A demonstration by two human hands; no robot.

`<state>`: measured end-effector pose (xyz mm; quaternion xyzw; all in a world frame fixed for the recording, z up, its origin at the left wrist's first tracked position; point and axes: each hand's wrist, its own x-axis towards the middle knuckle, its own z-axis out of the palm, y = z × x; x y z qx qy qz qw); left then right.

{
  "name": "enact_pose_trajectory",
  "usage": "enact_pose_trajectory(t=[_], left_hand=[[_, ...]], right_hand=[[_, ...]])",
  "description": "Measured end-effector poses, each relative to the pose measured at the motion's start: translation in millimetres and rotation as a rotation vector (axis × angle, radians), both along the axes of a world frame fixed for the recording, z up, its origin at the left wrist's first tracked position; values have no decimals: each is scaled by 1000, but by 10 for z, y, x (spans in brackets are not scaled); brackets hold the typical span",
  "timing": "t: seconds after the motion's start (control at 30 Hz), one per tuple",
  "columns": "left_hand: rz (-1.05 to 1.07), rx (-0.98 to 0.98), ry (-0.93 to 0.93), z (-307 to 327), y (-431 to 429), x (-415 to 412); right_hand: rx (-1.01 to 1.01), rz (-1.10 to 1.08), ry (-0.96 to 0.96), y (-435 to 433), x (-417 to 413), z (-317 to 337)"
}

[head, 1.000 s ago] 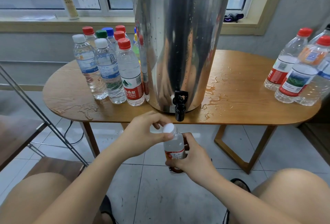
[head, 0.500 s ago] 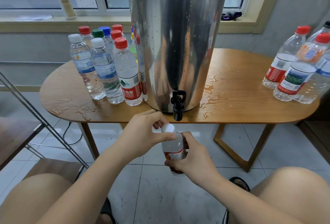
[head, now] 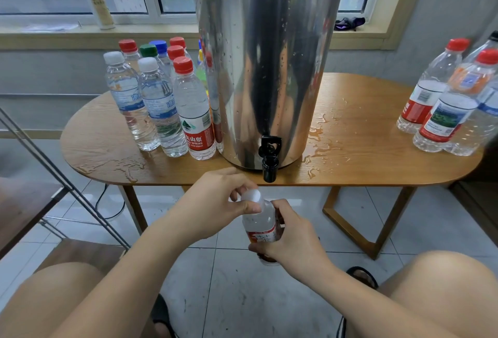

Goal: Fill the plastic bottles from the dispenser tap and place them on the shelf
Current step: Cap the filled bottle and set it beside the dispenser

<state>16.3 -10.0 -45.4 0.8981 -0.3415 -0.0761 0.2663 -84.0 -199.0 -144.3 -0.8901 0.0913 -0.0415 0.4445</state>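
A person's right hand (head: pixel 292 240) wraps the body of an upright plastic bottle (head: pixel 260 225) below the counter's (head: pixel 377 157) front edge, just under the dispenser tap (head: pixel 269 161). The left hand (head: pixel 215 202) pinches its white cap (head: pixel 252 195) from above, in line with the bottle's long axis.

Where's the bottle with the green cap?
In the head view, the green-capped plastic bottle stands on the left side of the wooden table, behind a white-capped bottle, left of the steel dispenser.
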Motion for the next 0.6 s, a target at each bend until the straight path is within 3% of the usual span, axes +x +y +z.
enact_pose_trajectory(t=[0.37, 0.6], left_hand=[[165, 382, -308, 19, -172, -63], [30, 77, -178, -8, -110, -19]], right_hand=[[-42, -26, -27, 19, 20, -16], [7, -48, -10, -15, 8, 49]])
